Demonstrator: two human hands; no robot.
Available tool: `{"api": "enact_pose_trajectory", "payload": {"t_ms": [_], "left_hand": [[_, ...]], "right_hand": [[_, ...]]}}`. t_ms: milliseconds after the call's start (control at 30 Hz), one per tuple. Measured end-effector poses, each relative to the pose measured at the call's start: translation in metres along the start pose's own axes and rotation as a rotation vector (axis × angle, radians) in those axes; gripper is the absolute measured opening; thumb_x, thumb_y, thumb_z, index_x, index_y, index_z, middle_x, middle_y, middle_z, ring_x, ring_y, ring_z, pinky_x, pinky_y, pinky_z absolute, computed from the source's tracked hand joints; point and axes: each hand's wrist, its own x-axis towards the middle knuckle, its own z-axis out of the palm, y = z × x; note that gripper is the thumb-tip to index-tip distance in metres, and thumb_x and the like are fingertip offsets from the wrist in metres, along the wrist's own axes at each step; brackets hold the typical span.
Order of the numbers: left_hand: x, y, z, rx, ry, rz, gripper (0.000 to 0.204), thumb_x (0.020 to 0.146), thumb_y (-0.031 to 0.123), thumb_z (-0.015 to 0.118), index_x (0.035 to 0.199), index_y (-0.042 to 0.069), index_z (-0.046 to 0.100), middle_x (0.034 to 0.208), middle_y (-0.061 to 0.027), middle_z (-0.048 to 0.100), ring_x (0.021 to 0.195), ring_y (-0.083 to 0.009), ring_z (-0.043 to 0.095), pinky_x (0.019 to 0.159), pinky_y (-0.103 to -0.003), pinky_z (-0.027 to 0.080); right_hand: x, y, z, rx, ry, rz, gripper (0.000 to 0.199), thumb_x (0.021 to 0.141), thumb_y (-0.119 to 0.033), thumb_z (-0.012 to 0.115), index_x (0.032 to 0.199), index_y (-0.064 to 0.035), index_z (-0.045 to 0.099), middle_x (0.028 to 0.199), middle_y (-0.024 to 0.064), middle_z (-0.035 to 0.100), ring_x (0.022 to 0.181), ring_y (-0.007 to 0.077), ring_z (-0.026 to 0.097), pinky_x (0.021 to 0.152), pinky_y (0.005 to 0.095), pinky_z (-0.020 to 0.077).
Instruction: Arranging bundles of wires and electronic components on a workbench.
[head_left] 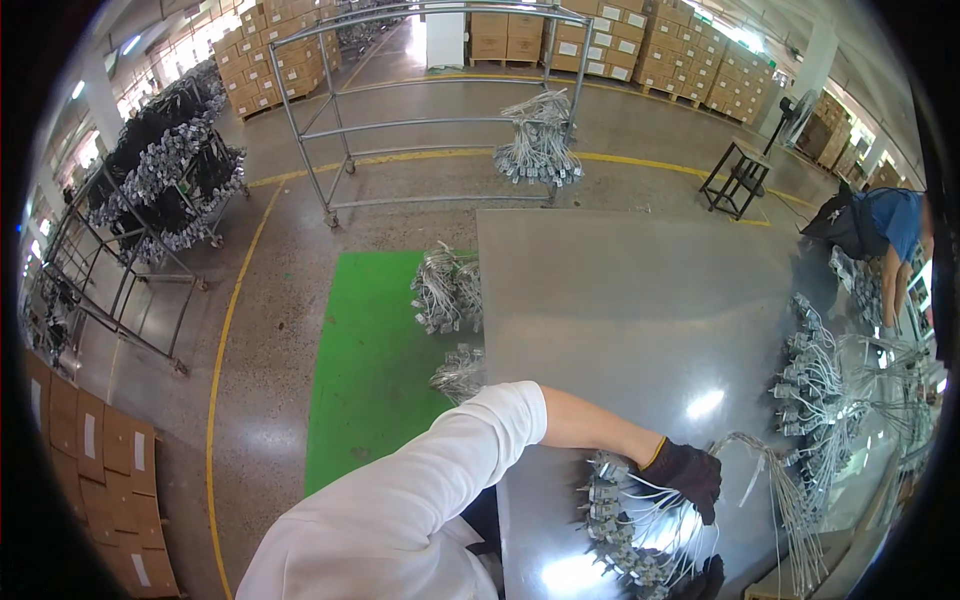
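My left hand [690, 477], in a dark glove with a white sleeve behind it, reaches across the grey metal table [620, 300]. Its fingers are curled down over a bundle of pale cables [655, 505] with grey plug-like ends fanned out to its left. Past the hand, cable lengths [795, 515] loop up and trail to the right. Only part of my right hand [708, 580], also dark-gloved, shows at the lower edge by the same bundle; its fingers are mostly hidden.
More cable bundles [808, 385] lie along the table's right side, where a co-worker in blue [895, 220] bends over. Left of the table, cable bundles [445, 290] rest above a green mat [360, 370]. A metal rack [420, 140] and a stool [740, 175] stand beyond.
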Motion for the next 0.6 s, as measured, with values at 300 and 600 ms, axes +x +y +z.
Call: {"api": "enact_pose_trajectory", "payload": {"t_ms": [300,600], "left_hand": [[-0.002,0.0,0.0,-0.017,0.006,0.011,0.043,0.092,0.022,0.066,0.134,0.027,0.069,0.102,-0.0065,0.075,0.095,-0.0324,0.072,0.08,-0.048,0.054],[-0.001,0.003,-0.005,0.039,0.017,0.014,0.037,0.092,0.019,0.064,0.127,0.027,0.07,0.095,-0.0041,0.076,0.086,-0.0301,0.072,0.071,-0.048,0.052]], "right_hand": [[0.0,0.011,-0.002,0.109,-0.007,0.011,0.043,0.111,-0.027,0.056,0.134,0.0086,0.065,0.132,0.0218,0.069,0.12,0.0326,0.066,0.107,0.0461,0.0513],[0.002,0.012,-0.002,0.087,0.005,0.027,0.037,0.111,-0.016,0.051,0.134,0.0091,0.065,0.135,0.0229,0.067,0.122,0.0324,0.065,0.107,0.0449,0.0513]]}}
